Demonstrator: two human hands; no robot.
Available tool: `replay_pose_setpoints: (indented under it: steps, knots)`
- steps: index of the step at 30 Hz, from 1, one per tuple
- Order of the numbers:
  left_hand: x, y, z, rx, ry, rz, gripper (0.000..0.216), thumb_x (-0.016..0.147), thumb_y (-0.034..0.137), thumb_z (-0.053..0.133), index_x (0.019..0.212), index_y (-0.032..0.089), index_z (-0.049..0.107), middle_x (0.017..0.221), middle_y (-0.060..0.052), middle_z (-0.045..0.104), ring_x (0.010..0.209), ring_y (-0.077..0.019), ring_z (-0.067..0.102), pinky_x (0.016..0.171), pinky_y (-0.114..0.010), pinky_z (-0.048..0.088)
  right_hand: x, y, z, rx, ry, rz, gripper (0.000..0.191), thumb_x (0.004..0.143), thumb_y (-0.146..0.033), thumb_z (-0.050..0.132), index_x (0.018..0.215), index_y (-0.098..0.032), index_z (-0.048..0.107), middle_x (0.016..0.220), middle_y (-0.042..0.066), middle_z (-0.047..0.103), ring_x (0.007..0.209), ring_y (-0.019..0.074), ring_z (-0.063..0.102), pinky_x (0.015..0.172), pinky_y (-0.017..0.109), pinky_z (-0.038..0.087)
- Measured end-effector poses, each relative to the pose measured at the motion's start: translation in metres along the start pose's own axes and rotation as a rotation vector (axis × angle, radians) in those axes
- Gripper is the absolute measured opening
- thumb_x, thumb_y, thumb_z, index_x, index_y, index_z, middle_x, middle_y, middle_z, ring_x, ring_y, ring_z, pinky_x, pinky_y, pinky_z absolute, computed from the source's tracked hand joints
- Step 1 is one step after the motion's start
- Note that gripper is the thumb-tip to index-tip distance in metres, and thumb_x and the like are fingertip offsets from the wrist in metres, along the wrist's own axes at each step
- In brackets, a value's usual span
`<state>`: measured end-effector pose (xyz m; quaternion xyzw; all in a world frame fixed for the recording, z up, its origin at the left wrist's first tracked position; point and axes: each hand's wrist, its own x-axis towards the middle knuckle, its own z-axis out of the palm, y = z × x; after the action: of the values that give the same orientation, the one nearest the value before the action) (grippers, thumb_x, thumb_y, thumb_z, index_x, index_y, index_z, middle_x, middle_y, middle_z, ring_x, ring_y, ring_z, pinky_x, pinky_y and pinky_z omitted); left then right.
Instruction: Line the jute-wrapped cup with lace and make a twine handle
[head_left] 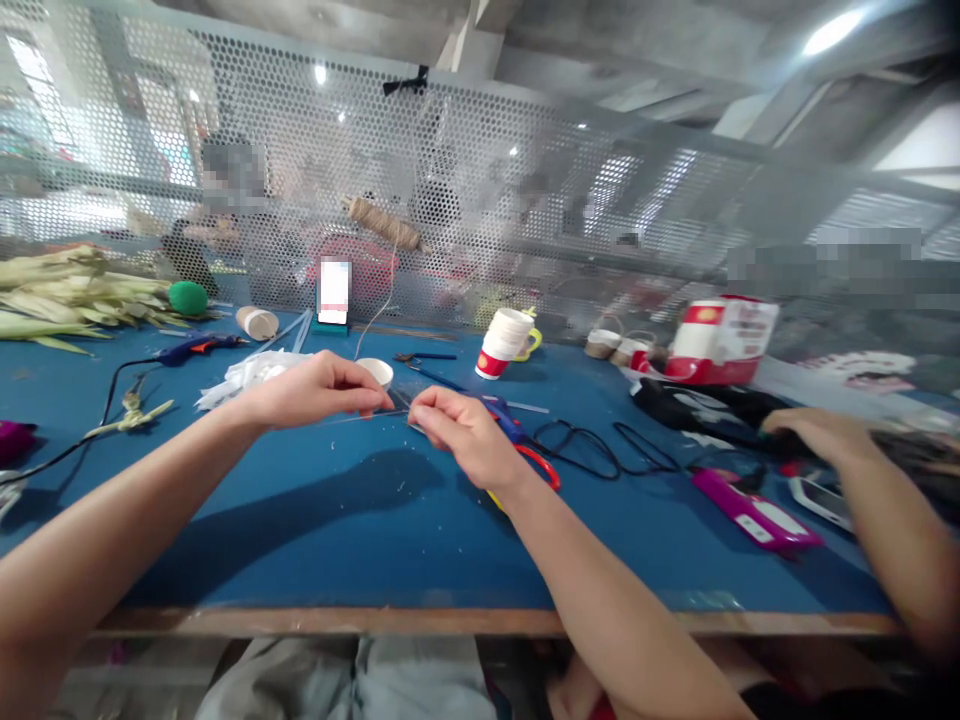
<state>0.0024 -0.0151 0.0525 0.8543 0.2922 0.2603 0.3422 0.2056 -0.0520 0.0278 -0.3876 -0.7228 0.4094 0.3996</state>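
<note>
Over the middle of the blue table [322,550], my left hand [341,388] is closed, with fingertips and thumb pinched together. My right hand [465,430] faces it a short way off, also pinched. A thin, faint strand seems to lie at the fingertips, too fine and blurred to name. Just behind my left hand stands a small white cup-like thing [377,374]. A blue glue gun [504,415] is partly hidden behind my right hand. Scissors with red and yellow handles [544,466] lie partly under my right wrist. White strips [244,375] are heaped beside my left forearm.
A co-worker's hand [817,430] reaches over black cloth at right, near a purple pack [757,512]. Stacked paper cups [504,342], a lit phone [334,290] and pale husks [67,290] stand behind. Twine [384,222] hangs on the mesh screen. Black cords [577,450] lie right.
</note>
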Motion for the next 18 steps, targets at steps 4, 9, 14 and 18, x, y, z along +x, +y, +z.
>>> replay_pose_setpoints:
  steps: [4,9,14,18]
  knots:
    - [0.0,-0.006,0.004,0.442,0.434,0.45,0.015,0.081,0.025,0.054,0.083,0.015,0.065,0.073,-0.004,0.065,0.065,-0.0098,0.055,0.06,-0.022,0.044,0.004,0.005,-0.007,0.426,-0.083,0.151,0.014,0.077,-0.029,0.053,0.069,-0.018,0.05,0.042,-0.011,0.025,0.039,0.0048,0.016,0.04,0.021,0.014]
    - [0.0,-0.012,0.023,0.821,0.644,0.864,0.007,0.079,0.02,0.059,0.085,0.018,0.061,0.082,-0.004,0.06,0.074,-0.0115,0.052,0.066,-0.025,0.045,0.002,0.003,-0.005,0.6,-0.203,0.24,0.013,0.077,-0.026,0.054,0.067,-0.017,0.051,0.038,-0.012,0.024,0.037,0.0041,0.014,0.038,0.02,0.011]
    - [0.0,-0.01,0.028,0.868,0.636,0.844,0.009,0.081,0.025,0.057,0.083,0.018,0.061,0.079,-0.003,0.061,0.073,-0.0128,0.05,0.065,-0.026,0.043,0.002,0.006,-0.002,0.573,-0.233,0.268,0.015,0.075,-0.029,0.056,0.068,-0.017,0.051,0.04,-0.012,0.025,0.037,0.0041,0.014,0.039,0.02,0.011]
    - [0.001,-0.005,0.028,0.824,0.542,0.689,0.018,0.083,0.028,0.053,0.072,0.019,0.064,0.07,-0.002,0.062,0.068,-0.0134,0.047,0.063,-0.027,0.039,0.0,0.001,0.0,0.316,-0.101,0.178,0.017,0.074,-0.032,0.055,0.069,-0.017,0.051,0.048,-0.009,0.033,0.041,0.0049,0.022,0.041,0.021,0.016]
